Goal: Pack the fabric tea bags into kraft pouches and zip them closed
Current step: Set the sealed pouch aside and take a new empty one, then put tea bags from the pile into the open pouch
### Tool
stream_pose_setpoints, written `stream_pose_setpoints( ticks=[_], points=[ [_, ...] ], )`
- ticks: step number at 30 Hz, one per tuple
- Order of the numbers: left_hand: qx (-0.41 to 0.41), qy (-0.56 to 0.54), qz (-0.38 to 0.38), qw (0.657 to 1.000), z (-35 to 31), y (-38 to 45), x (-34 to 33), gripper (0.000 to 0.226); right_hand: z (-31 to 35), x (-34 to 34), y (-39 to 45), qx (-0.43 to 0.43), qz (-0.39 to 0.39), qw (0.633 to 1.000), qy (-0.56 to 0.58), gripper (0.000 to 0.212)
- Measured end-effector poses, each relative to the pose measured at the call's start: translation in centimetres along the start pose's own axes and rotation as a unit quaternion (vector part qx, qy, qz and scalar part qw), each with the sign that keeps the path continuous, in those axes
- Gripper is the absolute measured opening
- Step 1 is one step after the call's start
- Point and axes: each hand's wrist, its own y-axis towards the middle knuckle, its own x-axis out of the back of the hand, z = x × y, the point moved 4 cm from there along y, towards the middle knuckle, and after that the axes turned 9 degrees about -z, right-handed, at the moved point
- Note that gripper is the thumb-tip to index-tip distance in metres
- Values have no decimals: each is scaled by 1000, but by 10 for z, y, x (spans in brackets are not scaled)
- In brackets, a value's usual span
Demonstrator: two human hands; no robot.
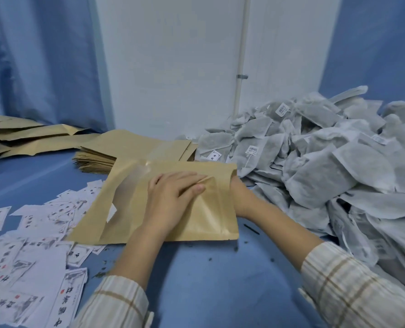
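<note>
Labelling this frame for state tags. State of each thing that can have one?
kraft pouch: flat on the table, mouth open at its right edge
left hand: fingers flat, pressing on the pouch
right hand: fingers hidden inside the pouch mouth
tea bags: loose heap, unpacked
empty pouch stack: flat, unused
paper labels: scattered loose
</note>
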Motion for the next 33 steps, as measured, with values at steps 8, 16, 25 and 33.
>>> stream_pose_setpoints(
  ticks=[8,16,25,33],
  points=[
    [44,-53,26,997,-14,2,-41,20,-64,32,-20,-31,-124,934,-334,29],
    [59,-34,11,998,-2,-1,-56,21,-75,33,-19,-27,-176,918,-354,33],
    [90,-68,-64,992,10,8,-41,19,-80,82,-25,-156,-408,875,209,31],
    [87,-104,-52,989,-3,8,-43,19,-72,38,-14,-194,-235,876,374,16]
  ],
)
